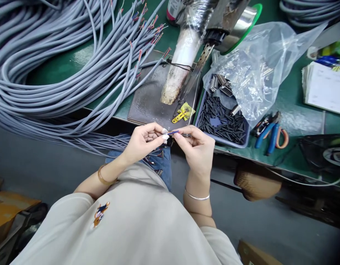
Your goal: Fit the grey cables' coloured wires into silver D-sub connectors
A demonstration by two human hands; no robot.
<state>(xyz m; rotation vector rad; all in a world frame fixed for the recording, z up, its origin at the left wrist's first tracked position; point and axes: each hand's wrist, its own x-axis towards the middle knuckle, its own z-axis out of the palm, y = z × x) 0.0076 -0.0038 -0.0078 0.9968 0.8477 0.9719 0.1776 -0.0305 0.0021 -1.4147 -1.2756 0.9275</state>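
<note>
Just in front of the bench edge, my left hand (146, 140) pinches thin coloured wires (173, 132) between thumb and fingertips. The other end of these wires is gripped by my right hand (197, 145), its thumb and forefinger closed. Blue or purple shows on the wires; finer detail is too small to make out. Beneath my hands, several cable ends with metal connectors (158, 172) lie on my lap. Right of my hands stands a blue tray (227, 143) holding many short black sleeves (219, 119) and some metal connectors (221, 84).
Grey cables (76, 88) with stripped ends fill the left of the bench. A wrapped white stand (181, 66) rises over a brown board (146, 97), near a yellow clip (181, 116). Right are a plastic bag (258, 70), blue-handled pliers (272, 136) and a paper stack (325, 86).
</note>
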